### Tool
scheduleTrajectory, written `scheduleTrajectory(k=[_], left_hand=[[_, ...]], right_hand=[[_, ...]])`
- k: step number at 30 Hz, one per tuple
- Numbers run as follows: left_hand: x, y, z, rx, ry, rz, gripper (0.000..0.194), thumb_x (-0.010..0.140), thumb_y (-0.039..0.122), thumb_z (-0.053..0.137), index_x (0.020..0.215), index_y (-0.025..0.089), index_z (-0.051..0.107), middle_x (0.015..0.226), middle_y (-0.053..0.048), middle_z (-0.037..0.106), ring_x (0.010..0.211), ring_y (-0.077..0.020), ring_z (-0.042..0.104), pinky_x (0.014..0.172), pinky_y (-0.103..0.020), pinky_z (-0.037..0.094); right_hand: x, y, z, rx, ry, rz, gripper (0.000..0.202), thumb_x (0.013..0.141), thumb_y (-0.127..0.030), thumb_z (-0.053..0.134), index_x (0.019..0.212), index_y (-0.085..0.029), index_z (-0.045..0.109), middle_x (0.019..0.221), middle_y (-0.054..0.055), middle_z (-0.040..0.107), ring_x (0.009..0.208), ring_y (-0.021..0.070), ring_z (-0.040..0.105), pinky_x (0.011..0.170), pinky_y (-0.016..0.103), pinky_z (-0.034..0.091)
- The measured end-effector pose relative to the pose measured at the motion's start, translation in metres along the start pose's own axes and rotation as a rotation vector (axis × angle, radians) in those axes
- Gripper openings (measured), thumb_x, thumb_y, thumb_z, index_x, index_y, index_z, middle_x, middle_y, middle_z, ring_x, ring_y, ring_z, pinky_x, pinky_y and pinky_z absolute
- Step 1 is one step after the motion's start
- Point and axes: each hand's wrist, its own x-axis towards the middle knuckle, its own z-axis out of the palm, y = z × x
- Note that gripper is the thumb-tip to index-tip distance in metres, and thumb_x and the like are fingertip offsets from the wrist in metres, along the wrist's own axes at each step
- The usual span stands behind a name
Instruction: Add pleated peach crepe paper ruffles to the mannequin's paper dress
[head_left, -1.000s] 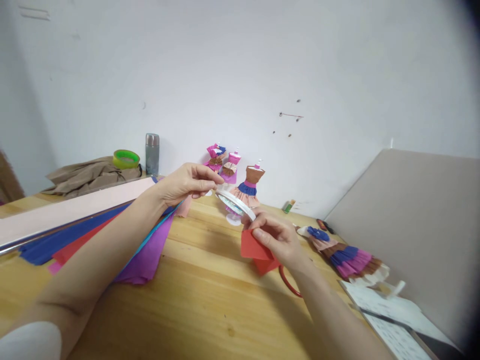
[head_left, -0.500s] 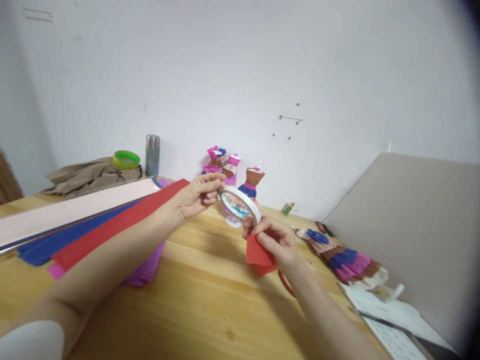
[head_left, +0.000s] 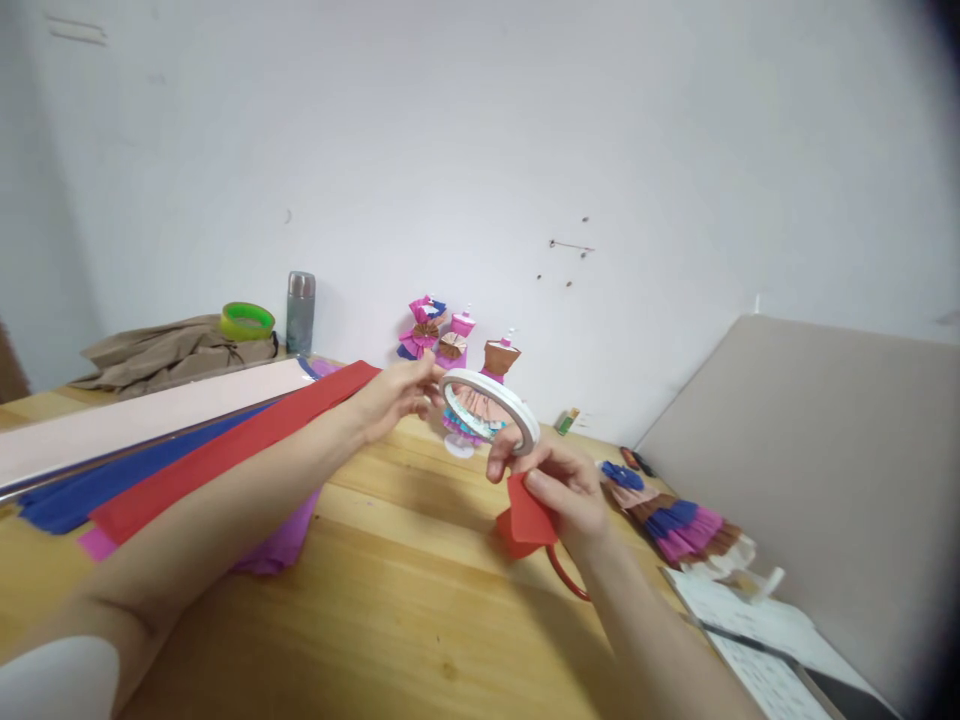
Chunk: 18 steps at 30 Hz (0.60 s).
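My right hand is closed on a folded red piece, and its fingers also hold the lower end of a white tape roll. The fingertips of my left hand are at the roll's upper left edge, bent and close together; whether they pinch a tape end is too small to tell. Below my right hand hangs a red ring-shaped handle, partly hidden by the wrist.
Small dress forms stand by the wall. Crepe sheets lie left, with a flask, brown cloth and green tape behind. At right are a ruffled dress and a printed sheet.
The white roll and my right hand have shifted slightly right, and the red piece has turned. My left fingers have loosened a little. The whole view has shifted slightly.
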Motion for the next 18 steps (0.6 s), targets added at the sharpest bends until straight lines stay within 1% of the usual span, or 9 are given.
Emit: scheduleTrajectory(k=[2, 3, 5, 8, 11, 12, 14, 16, 18], left_hand=[[-0.006, 0.013, -0.002, 0.095, -0.119, 0.092, 0.057, 0.068, 0.067, 0.073, 0.087, 0.013, 0.076, 0.092, -0.011, 0.074, 0.085, -0.0179, 0.063, 0.069, -0.024, 0.048], [-0.01, 0.02, -0.002, 0.134, -0.174, 0.122, 0.062, 0.069, 0.071, 0.07, 0.091, 0.013, 0.077, 0.098, -0.012, 0.074, 0.093, -0.0211, 0.064, 0.079, -0.028, 0.05], [-0.016, 0.029, -0.002, 0.215, -0.249, 0.147, 0.058, 0.07, 0.066, 0.073, 0.092, 0.013, 0.078, 0.097, -0.013, 0.075, 0.095, -0.0233, 0.065, 0.088, -0.033, 0.048], [-0.021, 0.034, -0.001, 0.309, -0.344, 0.115, 0.042, 0.069, 0.051, 0.081, 0.081, 0.011, 0.077, 0.083, -0.012, 0.075, 0.082, -0.0209, 0.067, 0.084, -0.033, 0.049], [-0.023, 0.032, 0.001, 0.232, -0.413, 0.039, 0.037, 0.069, 0.048, 0.081, 0.071, 0.011, 0.074, 0.075, -0.01, 0.073, 0.076, -0.0195, 0.066, 0.078, -0.032, 0.051], [-0.023, 0.032, 0.002, 0.206, -0.415, 0.027, 0.036, 0.068, 0.047, 0.082, 0.068, 0.012, 0.072, 0.071, -0.009, 0.071, 0.075, -0.0189, 0.066, 0.077, -0.031, 0.051], [-0.024, 0.033, 0.003, 0.211, -0.393, 0.041, 0.036, 0.067, 0.045, 0.082, 0.064, 0.012, 0.069, 0.062, -0.005, 0.066, 0.072, -0.0173, 0.065, 0.075, -0.028, 0.05], [-0.025, 0.036, 0.002, 0.288, -0.355, 0.092, 0.034, 0.069, 0.043, 0.081, 0.063, 0.012, 0.068, 0.06, -0.004, 0.064, 0.07, -0.0151, 0.063, 0.074, -0.026, 0.049], [-0.027, 0.041, 0.002, 0.411, -0.307, 0.151, 0.029, 0.073, 0.039, 0.078, 0.066, 0.012, 0.068, 0.065, -0.004, 0.066, 0.068, -0.013, 0.062, 0.075, -0.025, 0.048]], right_hand=[[0.001, -0.002, -0.001, 0.02, -0.01, 0.023, 0.018, 0.083, -0.037, 0.069, 0.072, -0.023, 0.067, 0.086, 0.006, 0.067, 0.071, 0.0186, 0.063, 0.071, 0.037, 0.051], [0.001, -0.003, -0.001, 0.024, -0.013, 0.045, 0.02, 0.082, -0.039, 0.07, 0.071, -0.022, 0.067, 0.086, 0.006, 0.067, 0.07, 0.0187, 0.063, 0.07, 0.037, 0.052], [0.002, -0.003, -0.001, 0.034, -0.011, 0.091, 0.026, 0.078, -0.043, 0.072, 0.067, -0.02, 0.065, 0.084, 0.007, 0.066, 0.067, 0.0192, 0.063, 0.068, 0.037, 0.052], [0.0, 0.001, 0.002, 0.082, -0.002, 0.115, 0.028, 0.076, -0.044, 0.074, 0.066, -0.02, 0.064, 0.08, 0.007, 0.065, 0.064, 0.0186, 0.062, 0.064, 0.036, 0.053], [-0.001, 0.006, 0.001, 0.118, 0.012, 0.13, 0.029, 0.075, -0.045, 0.075, 0.067, -0.02, 0.063, 0.083, 0.007, 0.067, 0.065, 0.0186, 0.063, 0.064, 0.036, 0.053], [-0.002, 0.007, -0.001, 0.117, 0.005, 0.153, 0.03, 0.075, -0.046, 0.075, 0.068, -0.02, 0.062, 0.085, 0.008, 0.068, 0.066, 0.0197, 0.065, 0.066, 0.038, 0.053], [-0.002, 0.008, -0.009, 0.095, -0.059, 0.233, 0.032, 0.076, -0.049, 0.074, 0.071, -0.02, 0.063, 0.087, 0.01, 0.071, 0.075, 0.0237, 0.068, 0.071, 0.041, 0.053], [-0.002, 0.006, -0.02, 0.045, -0.165, 0.337, 0.032, 0.078, -0.049, 0.074, 0.075, -0.019, 0.064, 0.091, 0.012, 0.072, 0.088, 0.0269, 0.069, 0.077, 0.042, 0.052], [0.001, 0.002, -0.031, -0.038, -0.209, 0.431, 0.031, 0.08, -0.048, 0.074, 0.076, -0.018, 0.065, 0.103, 0.013, 0.071, 0.093, 0.0265, 0.069, 0.077, 0.04, 0.052]])
